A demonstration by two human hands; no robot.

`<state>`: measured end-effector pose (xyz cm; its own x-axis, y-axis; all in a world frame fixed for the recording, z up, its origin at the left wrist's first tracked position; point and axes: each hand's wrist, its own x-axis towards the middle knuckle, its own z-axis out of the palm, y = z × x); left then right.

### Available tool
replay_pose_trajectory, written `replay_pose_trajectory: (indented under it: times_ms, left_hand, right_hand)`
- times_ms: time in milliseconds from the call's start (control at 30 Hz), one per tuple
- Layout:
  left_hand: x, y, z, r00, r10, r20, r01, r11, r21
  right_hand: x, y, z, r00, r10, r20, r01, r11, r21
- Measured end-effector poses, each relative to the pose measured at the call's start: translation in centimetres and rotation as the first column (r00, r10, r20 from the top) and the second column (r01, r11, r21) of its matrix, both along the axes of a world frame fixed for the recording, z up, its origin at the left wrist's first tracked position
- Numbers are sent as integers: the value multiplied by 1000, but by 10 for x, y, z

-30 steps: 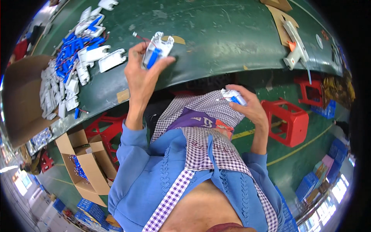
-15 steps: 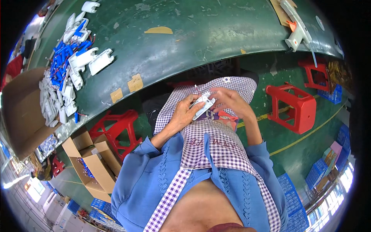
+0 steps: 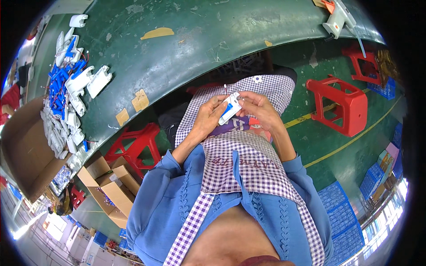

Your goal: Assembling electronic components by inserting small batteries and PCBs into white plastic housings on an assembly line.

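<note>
Above my lap, a white plastic housing point(image 3: 227, 116) with a blue cylindrical battery point(image 3: 227, 107) in it lies between my two hands. My left hand point(image 3: 207, 116) grips its left side, thumb along the edge. The fingers of my right hand point(image 3: 261, 110) close on its upper right end. A thin lead with a small white plug point(image 3: 225, 86) sticks up past the housing's far end. On the table's left side is a pile of blue batteries point(image 3: 57, 86) with wires, and white housings point(image 3: 99, 81) lie around them.
The green table point(image 3: 191, 53) edge runs just beyond my lap. A hot glue gun point(image 3: 338, 22) rests at the far right. Cardboard boxes point(image 3: 22, 150) stand at left. Red stools point(image 3: 341, 106) are on both sides, blue crates point(image 3: 339, 217) at lower right.
My right hand has come in and now grips the housing, where its fingers were spread before. The housing has turned so the blue battery shows. The whole view has shifted a little.
</note>
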<state>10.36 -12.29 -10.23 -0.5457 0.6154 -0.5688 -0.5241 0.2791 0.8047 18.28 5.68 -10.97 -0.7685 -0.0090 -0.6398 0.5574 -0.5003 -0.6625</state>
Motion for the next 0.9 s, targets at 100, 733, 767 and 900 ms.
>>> replay_pose_trajectory:
  times_ms: [100,733,767,900]
  left_hand:
    - [-6,6,7,993,-3,-115,5,1000,25]
    - [-13,5,70,981,54,-185,-51,998,24]
    - [-12,4,74,981,59,-184,-55,998,23]
    - [-17,5,85,874,66,-482,-19,995,103]
  right_hand:
    - [-7,3,14,999,-23,-46,26,998,63]
    - [-13,9,81,985,-34,-167,50,994,97]
    - [-13,8,86,981,-39,-189,58,994,94]
    - [-14,7,105,980,-8,-201,29,995,100]
